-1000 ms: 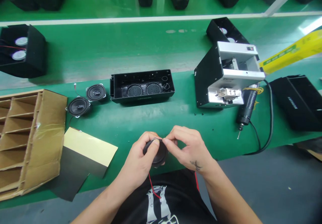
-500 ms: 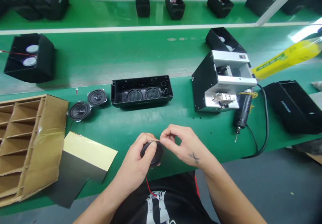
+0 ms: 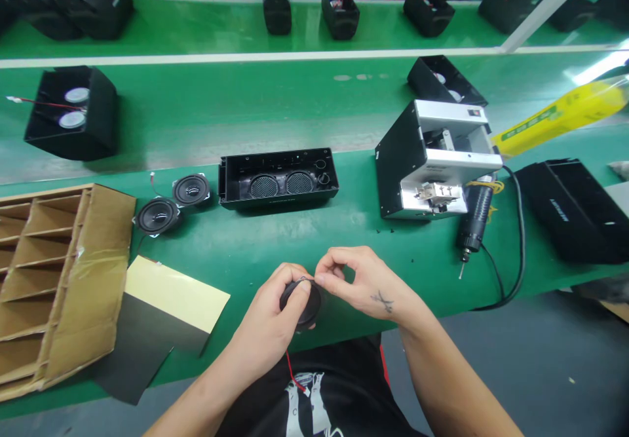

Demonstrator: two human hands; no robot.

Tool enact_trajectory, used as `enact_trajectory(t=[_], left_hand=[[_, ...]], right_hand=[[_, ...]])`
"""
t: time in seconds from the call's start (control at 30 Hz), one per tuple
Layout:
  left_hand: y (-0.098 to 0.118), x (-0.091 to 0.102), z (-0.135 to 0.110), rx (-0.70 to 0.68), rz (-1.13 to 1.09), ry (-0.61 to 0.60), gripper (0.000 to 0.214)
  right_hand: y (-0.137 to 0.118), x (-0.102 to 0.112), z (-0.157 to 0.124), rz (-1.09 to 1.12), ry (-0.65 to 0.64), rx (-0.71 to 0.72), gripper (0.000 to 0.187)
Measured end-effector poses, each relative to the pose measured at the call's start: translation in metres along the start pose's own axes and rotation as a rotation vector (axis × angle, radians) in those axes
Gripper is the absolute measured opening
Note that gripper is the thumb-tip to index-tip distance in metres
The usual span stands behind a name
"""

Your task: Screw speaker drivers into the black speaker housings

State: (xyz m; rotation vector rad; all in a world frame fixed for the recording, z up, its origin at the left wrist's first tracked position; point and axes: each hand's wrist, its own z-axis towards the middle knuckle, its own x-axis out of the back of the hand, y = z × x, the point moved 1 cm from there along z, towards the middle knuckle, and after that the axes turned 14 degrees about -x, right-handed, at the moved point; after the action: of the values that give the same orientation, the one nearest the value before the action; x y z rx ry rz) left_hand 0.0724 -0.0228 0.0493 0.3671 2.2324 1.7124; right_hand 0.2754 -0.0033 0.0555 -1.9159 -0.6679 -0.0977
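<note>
My left hand (image 3: 272,306) is closed round a round black speaker driver (image 3: 310,306), its thumb lying across the face. A red wire (image 3: 293,371) with a white plug hangs below the driver. At the driver's upper right rim, my right hand (image 3: 361,280) pinches thumb and forefinger together; what lies between the tips is too small to make out. Beyond the hands lies an open black speaker housing (image 3: 278,202) with two round mesh grilles. To its left rest two more speaker drivers (image 3: 157,216), (image 3: 191,189) with wires.
A cardboard divider box (image 3: 98,280) and a yellow-and-black sheet (image 3: 177,293) lie at left. A metal-fronted machine (image 3: 442,162), an electric screwdriver (image 3: 476,217) with its cable and a black case (image 3: 574,208) stand at right. Behind, the green belt carries black boxes (image 3: 101,122), (image 3: 445,78).
The black boxes on the belt have shifted right. Both hands and the driver have moved very slightly right, with the grip unchanged.
</note>
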Motion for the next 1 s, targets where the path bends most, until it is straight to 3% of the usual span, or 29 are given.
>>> enact_trajectory(t=[0.33, 1.0], left_hand=[[-0.002, 0.001, 0.0, 0.013, -0.015, -0.006, 0.036], [-0.003, -0.004, 0.002, 0.001, -0.077, 0.037, 0.039]], right_hand=[[0.004, 0.002, 0.0, 0.059, -0.07, -0.008, 0.016], [0.012, -0.011, -0.005, 0.148, 0.016, -0.049, 0.006]])
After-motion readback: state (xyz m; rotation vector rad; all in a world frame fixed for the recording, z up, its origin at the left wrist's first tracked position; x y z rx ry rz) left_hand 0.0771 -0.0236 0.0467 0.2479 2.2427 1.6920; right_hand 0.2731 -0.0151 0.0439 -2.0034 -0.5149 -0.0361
